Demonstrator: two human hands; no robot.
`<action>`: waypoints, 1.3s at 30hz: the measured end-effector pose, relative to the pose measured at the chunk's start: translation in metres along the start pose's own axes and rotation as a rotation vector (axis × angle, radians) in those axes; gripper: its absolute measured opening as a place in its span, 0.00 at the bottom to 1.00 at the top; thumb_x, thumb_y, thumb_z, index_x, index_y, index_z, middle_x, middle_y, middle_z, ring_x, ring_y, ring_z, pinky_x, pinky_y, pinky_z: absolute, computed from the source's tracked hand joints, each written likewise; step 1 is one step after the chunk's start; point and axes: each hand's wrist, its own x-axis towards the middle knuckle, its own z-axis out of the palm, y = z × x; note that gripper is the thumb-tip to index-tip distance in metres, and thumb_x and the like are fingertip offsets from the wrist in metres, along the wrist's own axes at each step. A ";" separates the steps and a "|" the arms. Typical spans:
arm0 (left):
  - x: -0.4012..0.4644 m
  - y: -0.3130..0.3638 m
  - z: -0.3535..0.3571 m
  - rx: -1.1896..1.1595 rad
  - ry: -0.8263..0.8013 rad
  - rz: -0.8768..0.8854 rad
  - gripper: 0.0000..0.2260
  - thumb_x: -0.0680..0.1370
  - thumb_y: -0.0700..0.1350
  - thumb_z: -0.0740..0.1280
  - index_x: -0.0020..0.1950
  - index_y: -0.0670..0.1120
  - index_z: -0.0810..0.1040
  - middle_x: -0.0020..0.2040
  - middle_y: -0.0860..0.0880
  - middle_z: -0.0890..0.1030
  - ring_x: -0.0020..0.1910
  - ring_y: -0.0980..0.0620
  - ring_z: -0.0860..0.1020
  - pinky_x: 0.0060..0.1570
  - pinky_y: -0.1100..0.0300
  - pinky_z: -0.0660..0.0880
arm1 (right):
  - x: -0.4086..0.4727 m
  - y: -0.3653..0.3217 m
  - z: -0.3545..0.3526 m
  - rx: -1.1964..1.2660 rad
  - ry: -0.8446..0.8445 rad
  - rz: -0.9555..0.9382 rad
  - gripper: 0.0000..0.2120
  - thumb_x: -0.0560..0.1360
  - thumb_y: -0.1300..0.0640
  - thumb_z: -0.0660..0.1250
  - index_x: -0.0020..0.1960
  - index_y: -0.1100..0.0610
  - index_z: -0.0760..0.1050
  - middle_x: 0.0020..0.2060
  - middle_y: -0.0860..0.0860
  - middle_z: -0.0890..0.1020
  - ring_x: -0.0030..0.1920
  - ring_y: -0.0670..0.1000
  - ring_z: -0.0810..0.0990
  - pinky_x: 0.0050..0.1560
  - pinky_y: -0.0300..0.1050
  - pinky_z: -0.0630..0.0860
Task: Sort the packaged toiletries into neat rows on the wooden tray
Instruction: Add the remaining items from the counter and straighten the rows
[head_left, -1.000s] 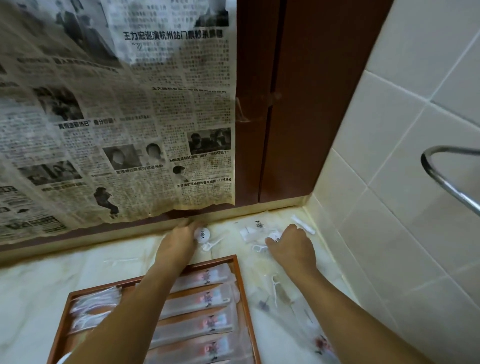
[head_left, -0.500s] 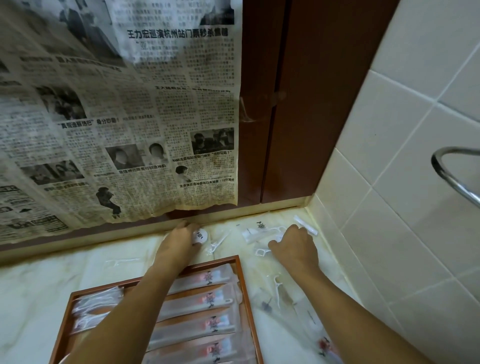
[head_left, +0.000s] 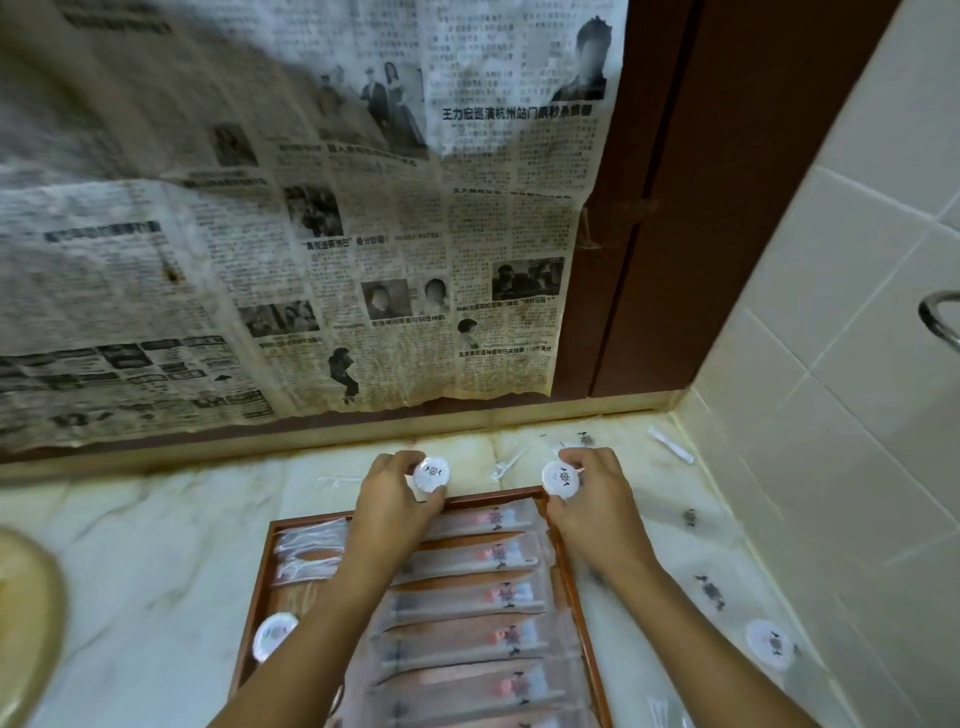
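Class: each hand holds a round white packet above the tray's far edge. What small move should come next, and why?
Probably bring the left hand and its packet back to the tray's left side, beside the round packet already lying there, since the sachets fill the right side.

— What kind of room is pictured here?

— A bathroom, likely in a guesthouse or hotel. Pale glazed wall tiles (head_left: 852, 291) with grout lines meet a marble-look vanity counter (head_left: 156, 545) in the corner, and a curved chrome rail (head_left: 937, 319) juts from the right wall.

— What points to lodging rather than a private home?

— The wooden tray (head_left: 569, 551) holds sealed toothbrush packets (head_left: 467, 603) bearing a printed emblem, and a matching round white amenity packet (head_left: 769, 643) lies on the counter.

— And the wall ahead?

— Yellowed Chinese-language newspaper (head_left: 311, 249) hangs over a surface framed in dark brown wood (head_left: 675, 208).
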 end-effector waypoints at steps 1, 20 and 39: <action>-0.009 -0.004 -0.006 -0.005 0.011 0.012 0.19 0.72 0.48 0.74 0.61 0.46 0.78 0.54 0.50 0.76 0.44 0.50 0.79 0.48 0.61 0.74 | -0.008 -0.005 0.005 0.015 -0.024 -0.025 0.22 0.71 0.63 0.71 0.63 0.54 0.72 0.55 0.45 0.69 0.51 0.44 0.74 0.48 0.30 0.70; -0.186 -0.126 -0.112 -0.203 0.155 -0.131 0.17 0.70 0.43 0.76 0.56 0.55 0.78 0.50 0.58 0.77 0.42 0.62 0.76 0.42 0.74 0.70 | -0.157 -0.101 0.122 0.053 -0.410 -0.261 0.21 0.70 0.63 0.66 0.61 0.50 0.74 0.57 0.41 0.70 0.56 0.35 0.72 0.53 0.25 0.69; -0.193 -0.148 -0.124 -0.249 0.117 -0.125 0.18 0.72 0.48 0.74 0.59 0.58 0.75 0.53 0.60 0.74 0.46 0.62 0.76 0.43 0.72 0.71 | -0.162 -0.113 0.147 -0.245 -0.579 -0.463 0.22 0.75 0.62 0.66 0.65 0.43 0.73 0.60 0.35 0.73 0.62 0.35 0.67 0.62 0.27 0.62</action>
